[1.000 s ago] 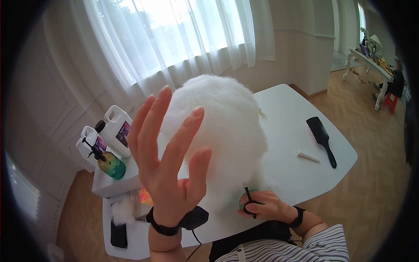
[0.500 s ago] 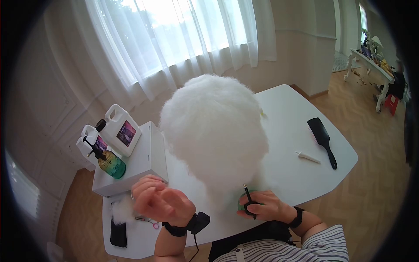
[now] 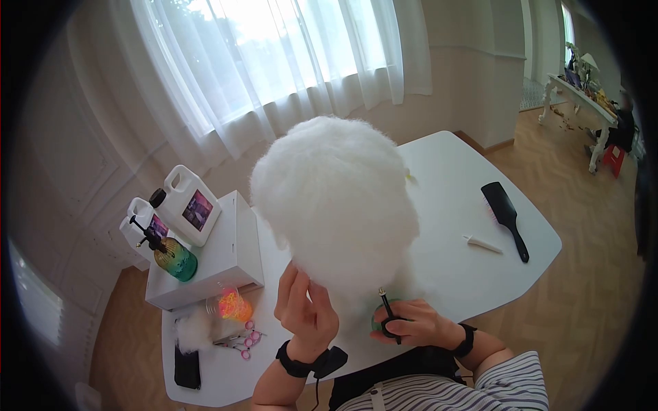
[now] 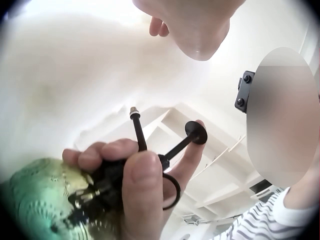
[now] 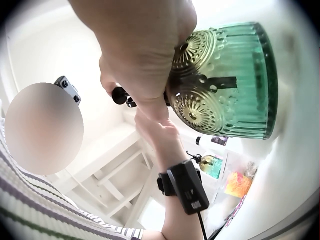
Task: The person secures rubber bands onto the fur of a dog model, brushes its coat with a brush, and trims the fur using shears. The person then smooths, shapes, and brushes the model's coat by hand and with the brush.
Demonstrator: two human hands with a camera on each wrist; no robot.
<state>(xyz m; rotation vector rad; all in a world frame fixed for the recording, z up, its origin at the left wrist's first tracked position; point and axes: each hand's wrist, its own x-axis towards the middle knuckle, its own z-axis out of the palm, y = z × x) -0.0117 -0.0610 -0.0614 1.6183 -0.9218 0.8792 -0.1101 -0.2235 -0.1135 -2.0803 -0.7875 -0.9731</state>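
A large white fluffy mass [image 3: 336, 198] stands on the white table. At its lower left edge is my left hand [image 3: 306, 312], fingers pointing up and slightly bent, tips at the fluff; whether they touch it I cannot tell. The left wrist view shows only part of this hand [image 4: 195, 25]. My right hand [image 3: 419, 322] grips a green and gold spray bottle [image 5: 235, 85] close to the fluff's lower right. In the left wrist view the black nozzle [image 4: 138, 129] points up, with fingers [image 4: 144, 172] wrapped round the sprayer.
On the left, a white box [image 3: 236, 240] carries white jugs [image 3: 192, 209] and another spray bottle [image 3: 176, 259]. Near it lie a cup of orange bits [image 3: 235, 306], pink-handled scissors [image 3: 250, 337], loose fluff [image 3: 194, 331] and a black case [image 3: 186, 368]. A black brush [image 3: 506, 219] and white tube [image 3: 483, 244] lie right.
My left hand dropped from its raised, spread position in front of the fluff, then moved right and up to the fluff's lower left edge. My right hand has kept its hold and place.
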